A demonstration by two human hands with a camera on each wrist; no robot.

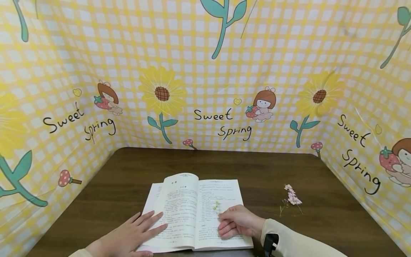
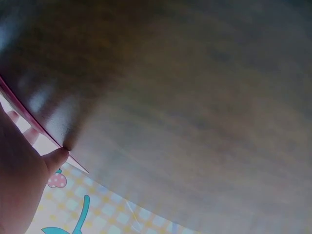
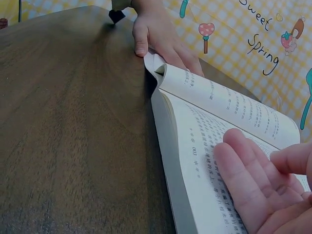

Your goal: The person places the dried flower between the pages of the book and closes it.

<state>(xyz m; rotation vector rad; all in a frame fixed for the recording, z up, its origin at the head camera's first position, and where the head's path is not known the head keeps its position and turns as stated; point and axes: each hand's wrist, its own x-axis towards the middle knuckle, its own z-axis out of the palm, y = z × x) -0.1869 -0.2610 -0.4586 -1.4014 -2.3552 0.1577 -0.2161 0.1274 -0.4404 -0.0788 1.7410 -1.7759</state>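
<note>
An open book point(image 1: 179, 221) with printed pages lies near the table's front edge. My left hand point(image 1: 133, 230) rests on the left page with its fingers spread; in the left wrist view its thumb point(image 2: 58, 158) is at the book's edge. Above the right page, my right hand point(image 1: 237, 221) pinches a small sprig of yellowish flowers point(image 1: 216, 205) between thumb and forefinger. The other right fingers point(image 3: 243, 178) are bent loosely over the print in the right wrist view, where the sprig cannot be seen.
Pink flower sprigs point(image 1: 293, 197) lie on the dark wooden table point(image 1: 257, 167) to the right of the book. A yellow checked cloth point(image 1: 205, 82) surrounds the table at the back and sides.
</note>
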